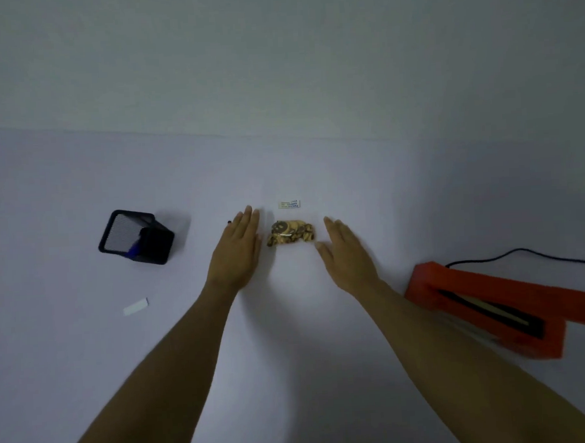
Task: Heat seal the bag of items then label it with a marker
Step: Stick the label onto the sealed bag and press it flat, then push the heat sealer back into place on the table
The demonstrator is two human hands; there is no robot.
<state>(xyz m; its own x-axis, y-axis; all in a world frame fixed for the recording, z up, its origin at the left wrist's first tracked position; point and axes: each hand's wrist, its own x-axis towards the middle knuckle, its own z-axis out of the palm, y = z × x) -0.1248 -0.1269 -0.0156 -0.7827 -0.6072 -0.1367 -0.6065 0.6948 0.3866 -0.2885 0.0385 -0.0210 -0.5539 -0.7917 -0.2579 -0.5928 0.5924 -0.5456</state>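
One bag [290, 232] lies between two flat hands, left hand [236, 254] and right hand [347, 254].

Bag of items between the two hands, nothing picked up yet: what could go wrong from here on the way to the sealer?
1. The bag of items looks small and lumpy; both the left hand and the right hand are open beside it, so a loose pinch could spill it.
2. The red heat sealer sits far right, partly out of frame, with its cord trailing; a reach could snag it.
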